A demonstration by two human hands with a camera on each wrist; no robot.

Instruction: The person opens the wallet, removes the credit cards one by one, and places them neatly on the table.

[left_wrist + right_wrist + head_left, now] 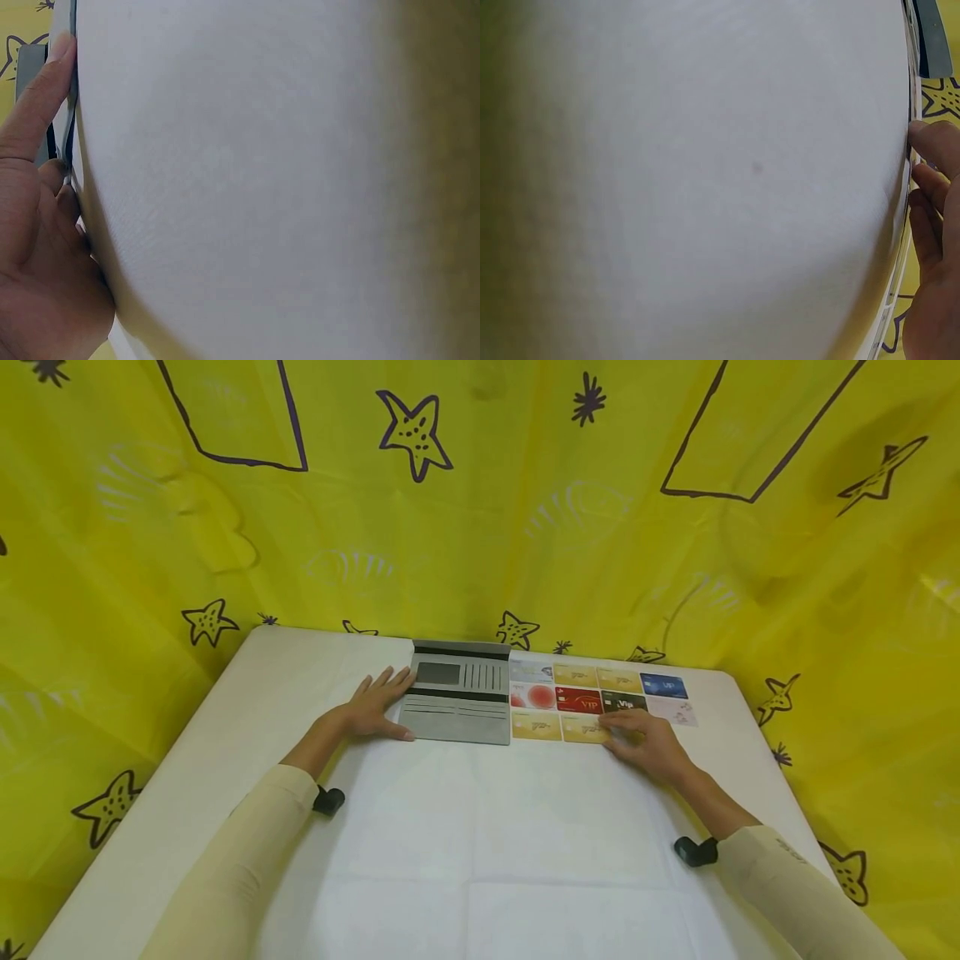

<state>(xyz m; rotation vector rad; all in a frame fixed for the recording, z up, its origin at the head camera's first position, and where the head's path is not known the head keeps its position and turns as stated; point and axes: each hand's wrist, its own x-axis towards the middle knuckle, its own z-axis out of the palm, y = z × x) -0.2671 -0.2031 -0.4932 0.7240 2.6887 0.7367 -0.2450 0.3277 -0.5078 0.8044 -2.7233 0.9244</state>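
A grey wallet (455,727), opened flat, lies near the back of the table, with a dark window, slots and black bands. My left hand (372,706) rests at its left edge, fingers spread and straight, thumb at the lower corner. In the left wrist view that hand (45,247) is seen from the palm side. My right hand (647,745) pinches the right end of a gold card (581,729) in the bottom row, the card lying flat. In the right wrist view, the thumb and curled fingers of the right hand (937,202) show, but the card is hard to make out.
Right of the wallet lie several cards in rows: another gold card (536,726), a red VIP card (578,700), a dark Vip card (619,701), a blue VIP card (663,685) and a pale pink card (672,711). A yellow curtain (480,527) hangs behind the white table (480,843).
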